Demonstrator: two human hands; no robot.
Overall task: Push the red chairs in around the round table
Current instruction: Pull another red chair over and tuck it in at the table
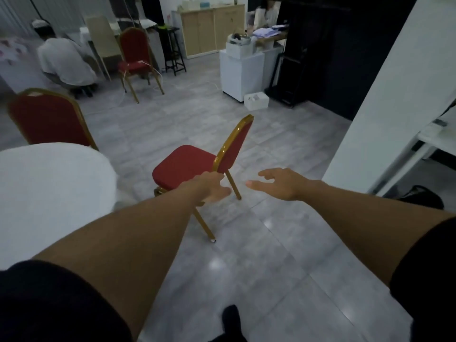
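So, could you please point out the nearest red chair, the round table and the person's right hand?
nearest red chair (183, 166): head view, on its seat cushion.
round table (49, 188): head view, on its white top.
right hand (278, 185): head view, on the back of the hand.

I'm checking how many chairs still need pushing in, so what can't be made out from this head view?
- Round table: cut off by the left edge, so chairs on its far side can't be counted.
- Nearest red chair: its near front leg is hidden behind the left hand and forearm.
- Left hand: blurred; contact with the seat unclear.
- Chair behind the table: seat and legs hidden by the table.
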